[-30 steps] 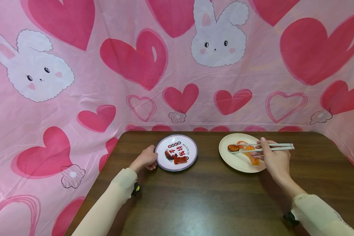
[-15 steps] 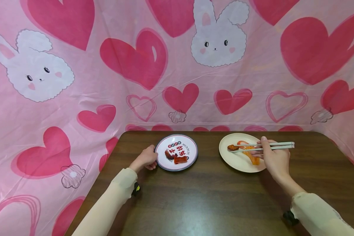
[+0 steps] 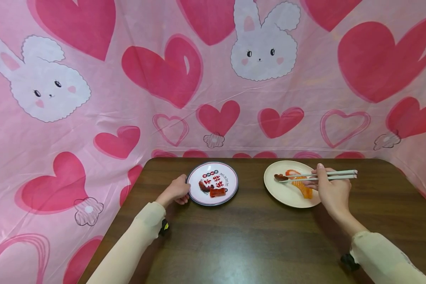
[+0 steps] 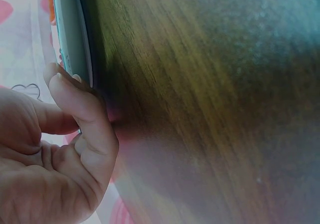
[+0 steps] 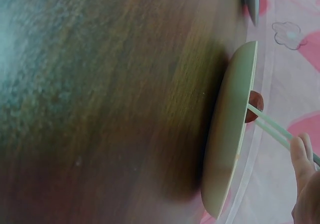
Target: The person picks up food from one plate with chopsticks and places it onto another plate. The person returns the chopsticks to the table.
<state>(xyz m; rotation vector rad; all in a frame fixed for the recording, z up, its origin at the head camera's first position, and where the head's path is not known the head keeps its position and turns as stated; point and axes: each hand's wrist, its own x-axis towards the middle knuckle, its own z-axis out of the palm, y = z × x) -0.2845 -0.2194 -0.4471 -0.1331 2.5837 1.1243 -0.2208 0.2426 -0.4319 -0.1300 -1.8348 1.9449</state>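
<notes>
My left hand (image 3: pixel 177 190) holds the left rim of a white plate (image 3: pixel 195 177) with a blue edge and red lettering. In the left wrist view its curled fingers (image 4: pixel 95 129) meet the plate's side. Two brownish-red food pieces lie on that plate, a curled one (image 3: pixel 203 186) and a flat one (image 3: pixel 217 192). My right hand (image 3: pixel 331 195) grips a pair of pale chopsticks (image 3: pixel 342 174) over a cream plate (image 3: pixel 284 197). Their tips are at a small brown food piece (image 3: pixel 280 177), tilted on edge. An orange-and-white shrimp-like piece (image 3: pixel 307 191) lies beside it, partly behind the fingers.
Both plates stand near the back of a dark wooden table (image 3: pixel 234 236), with a gap between them. A pink cloth (image 3: pixel 280 90) with hearts and rabbits hangs behind and at the sides.
The brown piece has turned from showing its round face to standing tilted at the chopstick tips. The chopsticks have drawn closer together, and the right hand shifted slightly right. The left hand stays put.
</notes>
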